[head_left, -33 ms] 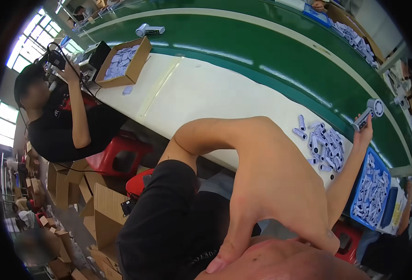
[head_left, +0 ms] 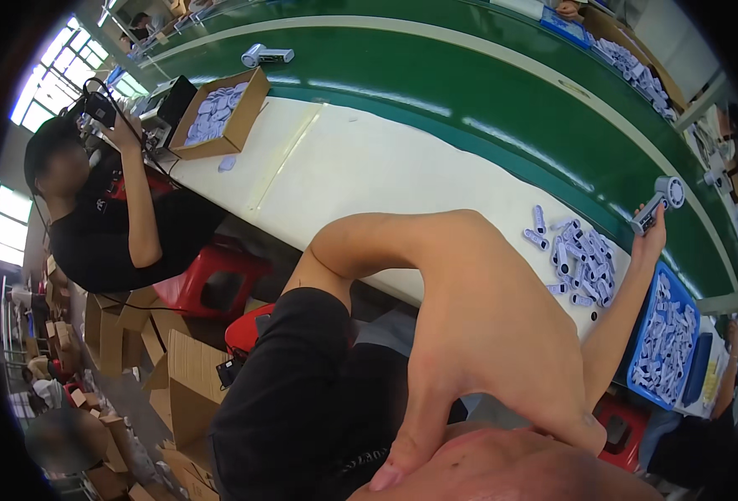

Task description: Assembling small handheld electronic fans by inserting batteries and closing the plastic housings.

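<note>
Device (head_left: 659,203), grey, with a round head and a dark handle, sits gripped in the fingers (head_left: 654,230) of the right hand (head_left: 653,238), raised above the far right end of the bench (head_left: 385,167). Right forearm runs down from it toward the lower edge of the view. Just left of that hand and below it, a loose pile of small pale lilac parts (head_left: 578,255) lies on the white bench top. Below the hand, a blue tray (head_left: 668,288) holds more parts of the same kind.

Left hand (head_left: 477,351) is close to the camera, bent back toward the person's own body; its fingers (head_left: 410,442) are stretched out and hold nothing, the tips resting on bare skin at the lower edge. Left elbow points toward the bench edge.

Beyond the bench runs a green belt (head_left: 469,75). At the far left end stands a cardboard box (head_left: 218,117) filled with pale parts. A second person (head_left: 110,217) in a black shirt sits there, one hand lifted to a dark object by the head. Red stools (head_left: 210,284) and cartons (head_left: 126,334) stand on the floor beneath.
</note>
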Demonstrator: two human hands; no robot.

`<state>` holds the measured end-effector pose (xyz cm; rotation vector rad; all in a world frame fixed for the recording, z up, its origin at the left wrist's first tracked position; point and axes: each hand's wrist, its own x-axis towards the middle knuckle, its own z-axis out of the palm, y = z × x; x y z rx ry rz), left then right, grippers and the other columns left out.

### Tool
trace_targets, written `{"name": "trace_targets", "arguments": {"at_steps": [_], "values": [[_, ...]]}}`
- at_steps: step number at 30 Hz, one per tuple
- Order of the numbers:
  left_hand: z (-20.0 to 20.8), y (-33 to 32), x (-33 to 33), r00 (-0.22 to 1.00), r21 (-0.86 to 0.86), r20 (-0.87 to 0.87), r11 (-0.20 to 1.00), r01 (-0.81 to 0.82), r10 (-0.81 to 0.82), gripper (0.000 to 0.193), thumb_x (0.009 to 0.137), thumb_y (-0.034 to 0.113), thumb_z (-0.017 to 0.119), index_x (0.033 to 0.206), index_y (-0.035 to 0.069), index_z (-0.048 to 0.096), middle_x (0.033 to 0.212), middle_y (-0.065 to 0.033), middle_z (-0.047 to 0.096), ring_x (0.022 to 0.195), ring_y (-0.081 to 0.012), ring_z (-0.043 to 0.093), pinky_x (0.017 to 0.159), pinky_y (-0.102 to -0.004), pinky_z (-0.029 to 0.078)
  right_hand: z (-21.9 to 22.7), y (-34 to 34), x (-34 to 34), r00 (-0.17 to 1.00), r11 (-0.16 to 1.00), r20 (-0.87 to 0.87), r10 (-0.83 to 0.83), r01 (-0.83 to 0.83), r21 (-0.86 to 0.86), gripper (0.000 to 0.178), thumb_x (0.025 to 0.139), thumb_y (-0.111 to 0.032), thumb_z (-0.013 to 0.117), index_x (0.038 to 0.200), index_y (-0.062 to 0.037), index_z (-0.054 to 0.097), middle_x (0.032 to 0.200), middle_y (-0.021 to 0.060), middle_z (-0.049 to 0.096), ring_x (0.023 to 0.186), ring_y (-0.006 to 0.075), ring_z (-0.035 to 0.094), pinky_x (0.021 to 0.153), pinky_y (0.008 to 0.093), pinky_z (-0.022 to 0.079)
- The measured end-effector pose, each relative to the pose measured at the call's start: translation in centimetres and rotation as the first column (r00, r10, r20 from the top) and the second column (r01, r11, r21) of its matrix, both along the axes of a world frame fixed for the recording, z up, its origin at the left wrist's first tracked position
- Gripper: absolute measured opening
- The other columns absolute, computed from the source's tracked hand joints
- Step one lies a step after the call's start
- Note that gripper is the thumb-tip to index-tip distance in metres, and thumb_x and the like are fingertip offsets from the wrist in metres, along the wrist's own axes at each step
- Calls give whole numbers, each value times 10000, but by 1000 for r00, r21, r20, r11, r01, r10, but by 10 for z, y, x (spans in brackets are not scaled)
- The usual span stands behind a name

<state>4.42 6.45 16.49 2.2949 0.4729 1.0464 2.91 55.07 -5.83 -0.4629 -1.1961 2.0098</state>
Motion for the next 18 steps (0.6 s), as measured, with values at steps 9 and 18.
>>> {"name": "trace_targets", "arguments": {"at_steps": [9,18], "values": [[2,0,2,984,56,79,985,-165,160,696,773,645,582,965,-24,602,773,-90,576,694,-254,588,608,-322,438,-4,5,5,877,838,220,-427,293,461,482,849,-271,716,1179,40,551,994,115,632,828,204,628,708,304,505],[-10,34,5,987,181,-73,976,-125,140,676,887,593,468,985,-49,657,852,-107,640,694,-226,623,623,-308,476,10,-71,-1,594,316,271,-758,-29,948,524,770,-403,721,1117,-24,621,1044,196,633,983,362,600,833,434,478]]}}
